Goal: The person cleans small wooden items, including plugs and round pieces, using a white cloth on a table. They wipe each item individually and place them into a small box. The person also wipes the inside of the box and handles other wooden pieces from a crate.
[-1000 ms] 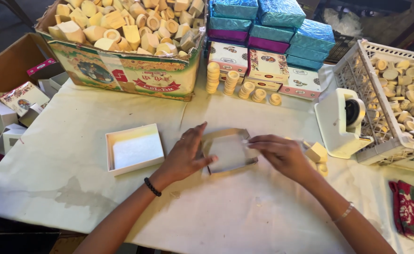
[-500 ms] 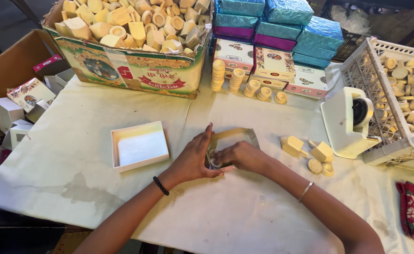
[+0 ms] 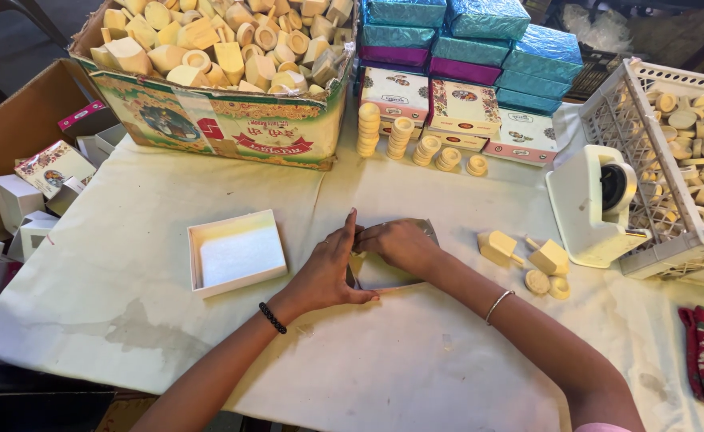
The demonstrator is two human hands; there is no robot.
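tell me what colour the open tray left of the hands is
White, with a pale yellowish inside; the tray shows in the head view.

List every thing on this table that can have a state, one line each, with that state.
Left hand: flat, pressing on grey box piece.
Right hand: curled, pressing on the same piece.
Grey flat cardboard box piece: lying flat, mostly covered by hands.
White shallow cardboard tray: open, empty.
Large printed cardboard carton: open, heaped with cream wooden pieces.
White plastic crate: holding round cream pieces.
White tape dispenser: upright, loaded.

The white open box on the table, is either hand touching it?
No, the white open box lies apart, left of the left hand.
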